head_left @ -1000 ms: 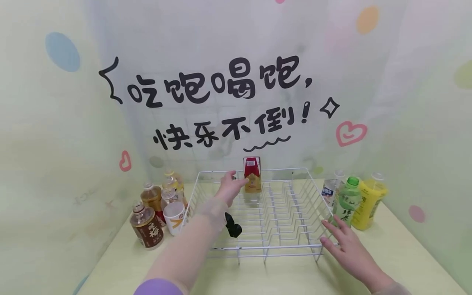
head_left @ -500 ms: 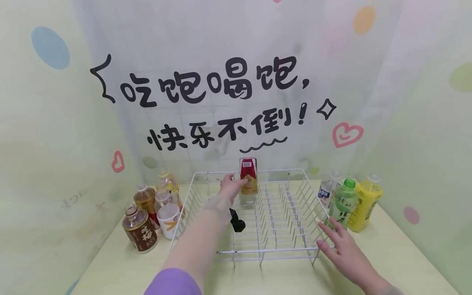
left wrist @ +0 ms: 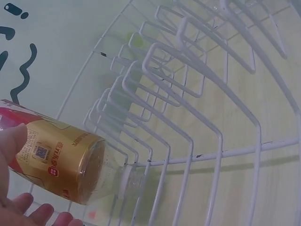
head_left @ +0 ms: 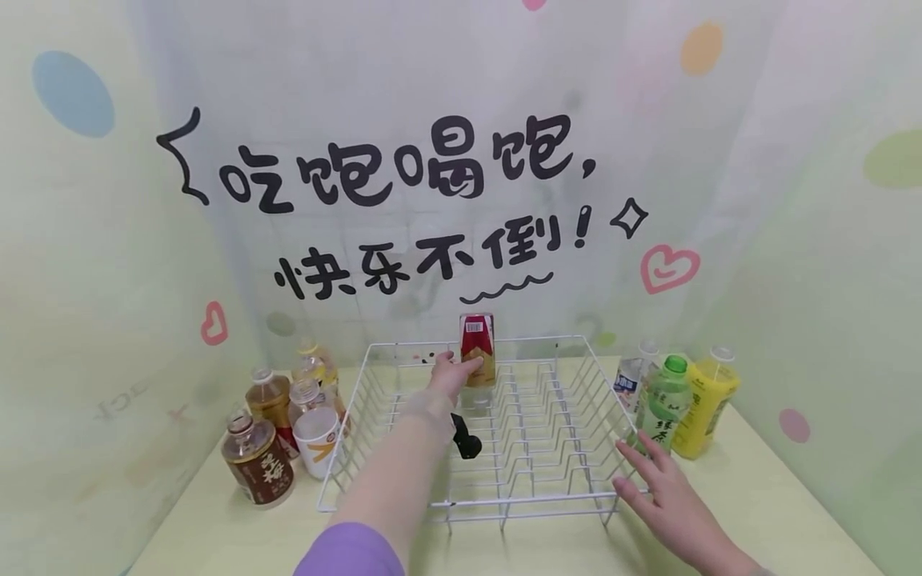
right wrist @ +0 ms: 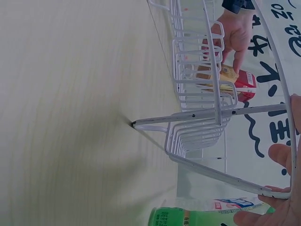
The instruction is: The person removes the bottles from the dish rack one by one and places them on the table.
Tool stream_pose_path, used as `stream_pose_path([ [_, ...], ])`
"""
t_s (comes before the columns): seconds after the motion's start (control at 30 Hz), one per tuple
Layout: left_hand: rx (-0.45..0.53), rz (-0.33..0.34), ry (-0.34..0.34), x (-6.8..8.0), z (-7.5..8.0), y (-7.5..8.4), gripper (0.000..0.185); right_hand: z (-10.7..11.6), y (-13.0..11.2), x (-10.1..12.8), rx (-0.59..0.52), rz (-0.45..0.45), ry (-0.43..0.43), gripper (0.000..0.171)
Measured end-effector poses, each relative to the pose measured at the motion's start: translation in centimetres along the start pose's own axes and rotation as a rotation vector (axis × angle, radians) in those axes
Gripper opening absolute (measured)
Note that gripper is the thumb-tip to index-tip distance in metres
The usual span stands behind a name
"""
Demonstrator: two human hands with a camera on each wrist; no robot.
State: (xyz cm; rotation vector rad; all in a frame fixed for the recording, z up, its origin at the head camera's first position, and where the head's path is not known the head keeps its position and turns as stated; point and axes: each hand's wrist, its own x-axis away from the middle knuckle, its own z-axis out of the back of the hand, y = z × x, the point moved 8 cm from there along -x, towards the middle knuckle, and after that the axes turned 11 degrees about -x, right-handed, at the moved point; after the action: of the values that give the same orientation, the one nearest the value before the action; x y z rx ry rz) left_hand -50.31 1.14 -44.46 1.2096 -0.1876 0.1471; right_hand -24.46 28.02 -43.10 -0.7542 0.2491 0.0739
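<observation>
My left hand (head_left: 451, 376) reaches over the white wire dish rack (head_left: 529, 502) to a bottle (head_left: 477, 336) with a red and gold label. The bottle stands upside down at the rack's back, its clear neck pointing down among the wires. In the left wrist view the thumb (left wrist: 13, 141) lies against the label, while the other fingers are spread below the bottle with a gap showing. My right hand (head_left: 666, 496) rests with mostly straight fingers at the rack's front right corner, touching the rim. Its palm is partly cut off in the right wrist view.
Left of the rack stand a brown-labelled bottle (head_left: 258, 460), an amber bottle (head_left: 270, 400), a white cup (head_left: 317, 440) and more bottles behind. On the right are a green bottle (head_left: 663, 408), a yellow bottle (head_left: 709, 400) and a clear bottle (head_left: 632, 376). A lettered curtain (head_left: 432, 64) closes the back.
The head view has shifted, so everything sits a little further left. Bottle, rack and both hands keep nearly the same places relative to each other.
</observation>
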Motion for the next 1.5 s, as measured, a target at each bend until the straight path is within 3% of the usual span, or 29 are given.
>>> stream_pose_path([
  [0.17,-0.021,-0.007,-0.031,-0.3,-0.7,-0.2,0.084,-0.1,-0.1,0.0,-0.005,0.003,0.003,0.056],
  [0.6,-0.102,-0.038,-0.019,-0.7,-1.8,-0.9,0.086,-0.1,0.0,-0.1,-0.007,0.005,0.007,0.056],
  [0.87,-0.121,-0.063,0.033,-0.7,-1.2,-0.9,0.076,-0.1,-0.1,-0.1,-0.02,0.011,0.013,0.056],
  [1.33,-0.128,-0.092,0.024,0.0,0.8,0.0,0.082,-0.2,-0.3,0.2,-0.001,0.018,0.002,0.057],
  [1.5,-0.116,-0.13,0.012,0.9,1.2,1.3,0.081,0.0,-0.3,0.1,0.007,0.025,0.0,0.058],
])
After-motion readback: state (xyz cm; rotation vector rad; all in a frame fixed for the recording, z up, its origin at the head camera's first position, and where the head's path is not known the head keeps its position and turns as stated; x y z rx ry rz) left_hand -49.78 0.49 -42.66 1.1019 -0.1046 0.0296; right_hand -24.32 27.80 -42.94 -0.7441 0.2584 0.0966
